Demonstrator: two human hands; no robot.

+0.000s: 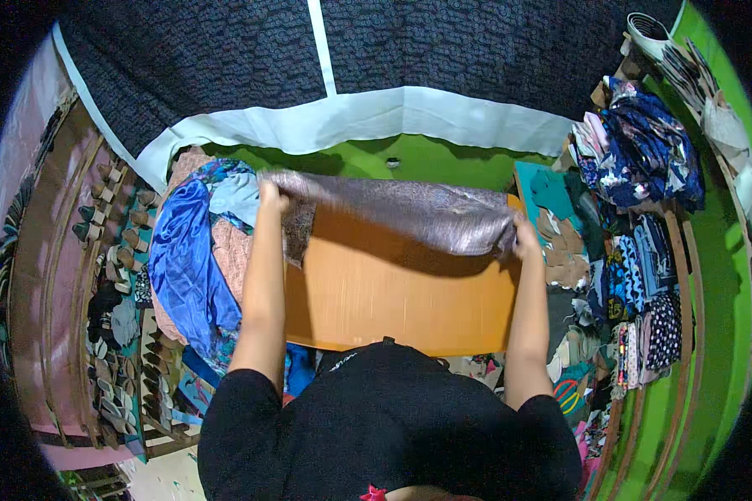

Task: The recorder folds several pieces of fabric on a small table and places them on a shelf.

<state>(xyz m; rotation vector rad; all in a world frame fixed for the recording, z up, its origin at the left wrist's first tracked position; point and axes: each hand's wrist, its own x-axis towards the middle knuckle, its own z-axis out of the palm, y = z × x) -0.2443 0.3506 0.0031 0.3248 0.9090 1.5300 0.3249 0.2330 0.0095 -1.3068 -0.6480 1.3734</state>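
The left hand [273, 195] is closed on one end of a shiny grey-brown cloth [409, 209], and the right hand [526, 237] grips the other end, so the cloth spans between them above the far part of the orange surface [393, 292]. Its middle sags and blurs, and a strip hangs down just beside the left hand; whether that strip touches the surface I can't tell from here. To do this well, I would want both hands level and drawn gently apart, because slippery-looking cloth like this probably creases if one end drops first. I'd also allow room on the left, where a blue satiny cloth [184, 242] lies heaped near the left forearm and could snag. As for what holds things, I see a wooden rack [63, 242] on the left beside small shoe-like pieces [125, 259], and on the right a shelf [681, 250] with folded cloths [656, 250] and a dark patterned bundle [647, 146] above them.
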